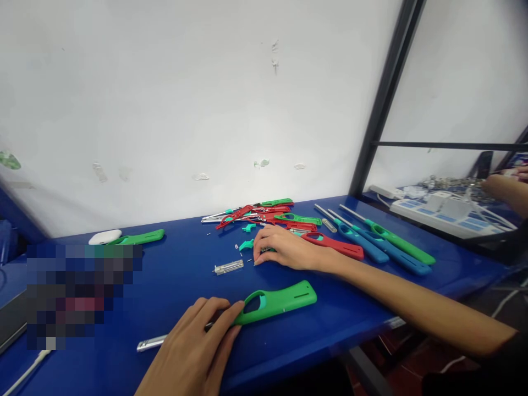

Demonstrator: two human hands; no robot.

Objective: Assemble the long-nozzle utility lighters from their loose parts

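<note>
A pixelated patch hides the left of the table. The left hand covers the middle of the green lighter. Under the right hand is maybe a small part, but it is unclear.

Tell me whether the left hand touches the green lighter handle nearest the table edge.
Touching. The head view shows fingertips of the left hand resting on the ring end of the green lighter handle, with no gap.

The left hand rests on a green lighter lying on the blue table. The right hand reaches into a pile of parts, beside three whole lighters.
</note>
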